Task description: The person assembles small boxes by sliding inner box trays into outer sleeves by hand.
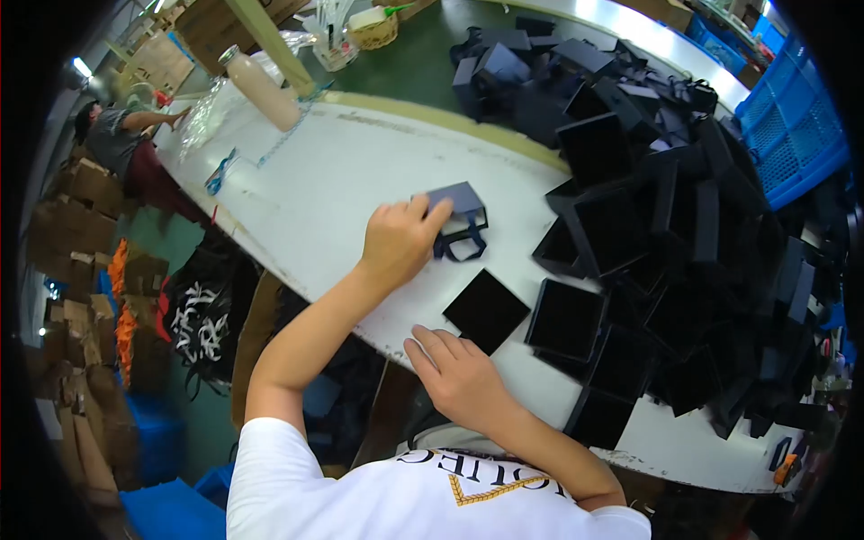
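Observation:
My left hand [400, 238] is closed on a small dark blue box [457, 196] above the white table. A dark ribbon loop [463, 245] hangs from the box's near side. My right hand [459, 373] rests by the table's near edge, its fingers stretched out and nothing in them. Just beyond its fingertips lies a flat black square piece [487, 310]. Right of that is an open black box [565, 318], at the edge of a large heap of black boxes [612, 229].
More dark boxes [508, 67] are piled across a yellowish ledge. A bottle [261, 87] and blue-handled scissors [219, 173] are on the white table [360, 153]. A blue crate [796, 126] stands at far right. Another person [135, 148] works at the far left, near cardboard boxes [76, 207].

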`<state>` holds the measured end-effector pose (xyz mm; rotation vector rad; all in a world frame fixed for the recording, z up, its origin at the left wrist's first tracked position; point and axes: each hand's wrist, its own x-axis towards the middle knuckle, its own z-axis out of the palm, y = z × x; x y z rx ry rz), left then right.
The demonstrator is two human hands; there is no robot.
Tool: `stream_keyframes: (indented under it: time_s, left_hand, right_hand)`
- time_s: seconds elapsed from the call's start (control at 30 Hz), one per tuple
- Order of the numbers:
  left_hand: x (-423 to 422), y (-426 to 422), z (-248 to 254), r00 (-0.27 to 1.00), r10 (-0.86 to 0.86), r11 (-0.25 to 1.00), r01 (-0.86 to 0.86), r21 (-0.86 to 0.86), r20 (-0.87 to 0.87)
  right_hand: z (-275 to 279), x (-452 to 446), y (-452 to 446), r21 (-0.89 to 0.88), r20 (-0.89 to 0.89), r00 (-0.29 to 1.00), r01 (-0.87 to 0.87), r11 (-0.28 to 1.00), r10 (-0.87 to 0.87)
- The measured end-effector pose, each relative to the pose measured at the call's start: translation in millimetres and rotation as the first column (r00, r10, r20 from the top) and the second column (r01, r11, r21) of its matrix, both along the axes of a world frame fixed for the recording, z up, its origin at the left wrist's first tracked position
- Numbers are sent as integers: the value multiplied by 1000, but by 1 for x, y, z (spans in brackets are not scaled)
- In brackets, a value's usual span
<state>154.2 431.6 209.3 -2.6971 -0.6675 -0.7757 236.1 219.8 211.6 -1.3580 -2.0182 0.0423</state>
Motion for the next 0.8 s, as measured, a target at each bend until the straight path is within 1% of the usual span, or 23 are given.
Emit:
stream_keyframes:
  time_s: [0.03, 0.1, 0.17, 0.2, 0.23, 0.33, 0.37, 0.4, 0.43, 0.47, 0.5, 0.53, 0.57, 0.6, 0.67, 0.73, 0.8]
  left_hand:
    - [-17, -20, -4, 997, 49, 999, -49, 0, -67]
    - [-48, -55, -8, 970, 144, 989, -145, 11, -197]
    - [-62, -81, 6, 956, 166, 983, -181, -40, -241]
    - [-65, -90, 10, 952, 171, 979, -194, -64, -255]
    - [-66, -92, 8, 969, 155, 984, -168, -52, -194]
    - [-65, -95, 4, 979, 108, 983, -131, -128, -170]
    - [-62, -94, 5, 988, 132, 941, -150, -305, -80]
    - [-59, -93, 9, 986, 170, 866, -149, -476, 0]
    - [-57, -91, 10, 972, 225, 762, -133, -634, 66]
    - [-58, -85, 8, 944, 288, 579, -38, -814, 160]
    - [-63, -74, 4, 900, 369, 365, 88, -927, 231]
    - [-65, -65, 0, 843, 463, 137, 235, -962, 272]
    - [-65, -59, -3, 798, 513, 39, 346, -937, 316]
    - [-64, -60, -6, 744, 572, 40, 396, -917, 346]
    - [-58, -66, -3, 623, 677, 55, 487, -872, 391]
    - [-61, -65, -3, 569, 716, 40, 545, -838, 404]
    - [-67, -61, -8, 530, 729, 18, 619, -786, 434]
  right_hand:
    - [-7, -10, -2, -32, 10, 999, -31, 999, 31]
    - [-22, -25, -5, -38, -8, 999, -48, 998, 48]
    - [-38, -37, -8, -29, -1, 999, -47, 998, 47]
    - [-42, -41, -11, -47, 2, 999, -38, 998, 38]
    - [-44, -43, -13, -62, 9, 1000, -26, 998, 27]
    - [-42, -39, -20, -93, 28, 1000, -10, 996, 13]
    - [-40, -36, -24, -92, 26, 1000, -4, 996, 6]
    - [-39, -33, -29, -95, 21, 1000, 2, 995, 0]
    - [-39, -29, -38, -106, 4, 999, 33, 994, -32]
    - [-39, -24, -45, -112, -12, 998, 61, 992, -63]
    - [-38, -19, -50, -116, -27, 995, 89, 989, -93]
    - [-35, -14, -52, -88, -21, 989, 147, 985, -149]
    - [-30, -9, -52, -57, -18, 979, 200, 978, -202]
    - [-24, -5, -50, -26, -19, 968, 251, 968, -251]
    - [-16, 2, -43, -36, 79, 940, 334, 942, -331]
    - [-18, 6, -36, -28, 192, 901, 402, 915, -390]
    - [-21, 9, -36, -89, 215, 910, 380, 921, -355]
